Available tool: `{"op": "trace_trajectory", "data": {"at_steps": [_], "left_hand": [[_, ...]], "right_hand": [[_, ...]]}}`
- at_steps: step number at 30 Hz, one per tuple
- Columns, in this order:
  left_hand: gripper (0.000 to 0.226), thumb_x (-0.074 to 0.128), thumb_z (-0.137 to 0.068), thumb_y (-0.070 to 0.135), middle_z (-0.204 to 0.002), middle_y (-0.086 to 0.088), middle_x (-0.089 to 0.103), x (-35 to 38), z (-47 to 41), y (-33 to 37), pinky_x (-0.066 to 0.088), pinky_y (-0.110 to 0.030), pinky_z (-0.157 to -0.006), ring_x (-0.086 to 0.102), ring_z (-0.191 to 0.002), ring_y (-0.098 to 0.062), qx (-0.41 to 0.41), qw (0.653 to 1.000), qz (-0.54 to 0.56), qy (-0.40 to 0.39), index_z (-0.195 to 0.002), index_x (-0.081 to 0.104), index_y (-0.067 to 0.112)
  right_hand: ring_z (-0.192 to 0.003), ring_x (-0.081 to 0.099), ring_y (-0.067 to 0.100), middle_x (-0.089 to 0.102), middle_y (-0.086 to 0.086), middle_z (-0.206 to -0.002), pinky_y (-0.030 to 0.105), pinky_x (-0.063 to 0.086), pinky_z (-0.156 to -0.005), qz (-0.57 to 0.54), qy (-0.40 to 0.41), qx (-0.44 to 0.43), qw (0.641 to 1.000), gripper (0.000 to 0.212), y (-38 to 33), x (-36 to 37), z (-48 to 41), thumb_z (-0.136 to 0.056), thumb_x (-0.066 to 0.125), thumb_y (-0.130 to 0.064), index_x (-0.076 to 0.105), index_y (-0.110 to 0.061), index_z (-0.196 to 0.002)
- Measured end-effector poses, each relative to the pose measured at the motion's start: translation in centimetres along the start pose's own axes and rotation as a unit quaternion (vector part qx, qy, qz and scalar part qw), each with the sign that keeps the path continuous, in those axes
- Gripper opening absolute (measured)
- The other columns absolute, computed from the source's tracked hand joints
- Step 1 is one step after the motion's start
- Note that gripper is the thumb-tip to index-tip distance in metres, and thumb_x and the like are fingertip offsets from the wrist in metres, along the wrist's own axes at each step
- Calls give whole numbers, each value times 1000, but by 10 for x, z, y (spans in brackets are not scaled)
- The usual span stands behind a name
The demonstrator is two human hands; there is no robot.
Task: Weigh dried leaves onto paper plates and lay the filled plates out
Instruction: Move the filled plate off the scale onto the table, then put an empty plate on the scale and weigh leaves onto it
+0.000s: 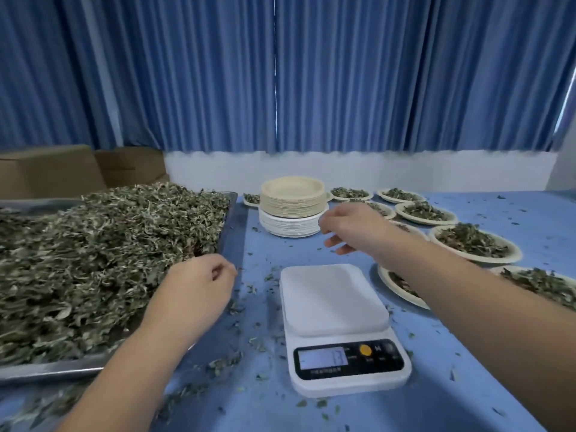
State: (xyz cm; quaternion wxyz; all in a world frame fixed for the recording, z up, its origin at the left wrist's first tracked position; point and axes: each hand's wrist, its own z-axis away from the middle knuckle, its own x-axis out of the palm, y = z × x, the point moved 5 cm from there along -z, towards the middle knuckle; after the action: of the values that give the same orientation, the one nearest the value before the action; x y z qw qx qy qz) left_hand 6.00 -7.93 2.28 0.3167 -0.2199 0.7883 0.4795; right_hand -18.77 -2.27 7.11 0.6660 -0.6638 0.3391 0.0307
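**scale bare, next plate not yet picked**

r hand (349,227) hovers just right of the plate stack (293,204), at the level of the white lower plates. fingers bent and relaxed, nothing in them; can't tell if fingertips touch the stack edge. l hand (199,285) sits at the near corner of the metal tray (46,371), fingers curled into the palm w/ thumb against the index. can't tell if it has leaf bits inside.

dried leaves (93,254) are heaped high in the tray, left of the scale (339,325). scale platform (332,299) has no plate on it. display (322,358) is lit, digits too blurry to trust. filled plates (473,241) are laid out in rows on the right side of the table (467,353), some under the r forearm. crumbs all over the blue top.

step in hand, as i read it: take one empty plate and put it on the scale.

how to do it well:
- peel just one plate off the tan top of the stack, they nest tight so 2 may lift together
- grip the rim w/ thumb + fingers, don't shove the stack sideways
- set it centred and flat on the platform, no overhang onto the display
- tare before adding leaves
- add leaves in small pinches w/ l hand, close to the plate, to limit spill
- keep r forearm high so it doesn't drag over the filled plates
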Motion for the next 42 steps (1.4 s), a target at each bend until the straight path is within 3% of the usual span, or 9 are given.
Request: {"op": "trace_trajectory", "data": {"at_steps": [4,7,10,15,20,26,32,35,42], "left_hand": [[26,49,-92,35,-54,4,58,-16,-3,-17,38,-27,-45,54,-46,-14,-7,998,-40,45,-72,63,28],[27,47,-93,36,-58,2,61,-22,-9,-32,40,-28,-44,56,-48,-17,-29,998,-42,32,-74,63,26],[30,48,-93,39,-59,0,63,-20,-14,-41,44,-29,-49,60,-53,-19,-42,998,-40,-1,-73,64,24],[31,49,-93,39,-56,4,63,-16,-18,-48,42,-25,-47,59,-50,-16,-48,998,-48,-12,-69,63,26],[27,47,-92,36,-65,6,65,-17,-18,-48,47,-28,-52,62,-57,-17,-50,998,-48,-11,-76,66,26],[32,45,-95,37,-61,2,63,-18,-16,-45,38,-24,-46,58,-53,-17,-45,996,-75,-1,-73,63,24],[32,45,-95,38,-59,5,60,-19,-15,-45,34,-24,-45,54,-49,-14,-49,996,-80,10,-71,60,24],[32,45,-95,38,-60,4,61,-19,-15,-46,35,-23,-45,54,-49,-15,-50,995,-83,10,-72,61,24],[31,45,-96,32,-59,1,64,-27,-15,-49,35,-20,-40,47,-41,-14,-70,993,-81,46,-75,65,23]], "right_hand": [[-101,63,26,62,7,-115,36,56,-80,126,2,-55,990,25,-26,30,-49,-92,58,-27,60,-15,-114],[-124,50,29,44,9,-143,33,40,-98,316,27,-107,942,48,-42,39,-87,-95,54,-30,49,-10,-138],[-132,40,29,32,11,-151,34,33,-105,381,37,-114,917,52,-47,42,-117,-99,48,-31,38,-9,-145],[-82,63,31,63,21,-111,40,56,-76,319,-32,3,947,37,-23,55,-143,-100,41,-19,54,3,-127],[-60,52,18,57,14,-96,27,45,-52,322,-7,9,947,33,-31,51,-156,-93,50,-1,58,-1,-125],[-92,56,23,67,10,-115,34,50,-91,383,34,-44,922,35,-35,46,-157,-94,42,-3,70,-9,-114],[-93,61,24,70,7,-101,27,44,-73,355,90,-80,927,27,-43,32,-161,-96,50,-10,73,-9,-109],[-83,55,19,69,6,-112,28,43,-67,349,109,-111,924,27,-47,28,-157,-97,49,-9,73,-9,-110],[-104,55,21,64,4,-111,25,36,-81,289,121,-191,930,22,-42,30,-106,-96,55,-14,74,-14,-107]]}}
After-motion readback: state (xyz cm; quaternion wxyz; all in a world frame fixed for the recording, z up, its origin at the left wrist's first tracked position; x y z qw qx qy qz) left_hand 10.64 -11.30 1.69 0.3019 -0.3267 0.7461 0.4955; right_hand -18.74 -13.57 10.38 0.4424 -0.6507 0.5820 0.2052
